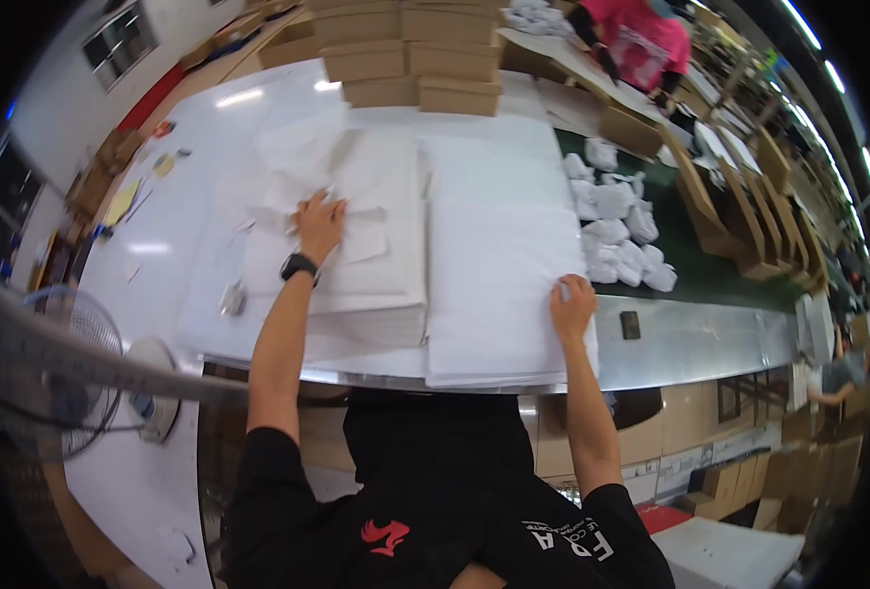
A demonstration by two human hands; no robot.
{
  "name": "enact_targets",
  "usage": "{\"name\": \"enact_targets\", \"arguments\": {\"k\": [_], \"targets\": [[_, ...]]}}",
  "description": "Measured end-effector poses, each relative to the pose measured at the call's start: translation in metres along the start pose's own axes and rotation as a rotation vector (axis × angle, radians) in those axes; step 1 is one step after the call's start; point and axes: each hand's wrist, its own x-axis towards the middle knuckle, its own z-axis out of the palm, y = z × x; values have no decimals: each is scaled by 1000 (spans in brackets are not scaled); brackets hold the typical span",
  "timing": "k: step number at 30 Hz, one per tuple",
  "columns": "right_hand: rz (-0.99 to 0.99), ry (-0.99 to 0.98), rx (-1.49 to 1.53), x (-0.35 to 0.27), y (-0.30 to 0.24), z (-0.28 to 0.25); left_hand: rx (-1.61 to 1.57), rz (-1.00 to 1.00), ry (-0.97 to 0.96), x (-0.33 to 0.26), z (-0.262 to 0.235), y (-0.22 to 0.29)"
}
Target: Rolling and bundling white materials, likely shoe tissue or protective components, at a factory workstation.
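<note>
My left hand (319, 228), with a dark watch at its wrist, is over a thick stack of off-white tissue paper (376, 280). Its fingers are bent and closed on a crumpled sheet that rises from the top; part of the grip is hidden. Beside that stack lies a flatter pile of smooth white sheets (499, 285). At the pile's right edge, my right hand (574, 309) has its fingers curled, with thumb and forefinger closed on the edge of a sheet.
Stacked brown cardboard boxes (410, 59) stand at the table's far side. White wrapped bundles (616, 201) lie on a green belt (710, 265) to the right, near open cartons (739, 206). A small dark block (631, 325) rests on the metal edge. A fan (72, 363) stands left; a co-worker in pink (641, 44) is beyond.
</note>
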Motion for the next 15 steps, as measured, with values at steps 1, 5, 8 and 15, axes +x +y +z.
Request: {"name": "enact_targets", "arguments": {"k": [1, 5, 8, 15], "targets": [[26, -22, -18, -1, 4, -2, -16, -10, 66, 4, -2, 8], [94, -300, -145, 12, 8, -15, -202, 2, 68, 13, -56, 50], [75, -546, -299, 38, 6, -22, -184, 181, 166, 18, -114, 81], [142, -609, -471, 44, -33, -7, 136, 67, -67, -37, -57, 30]]}}
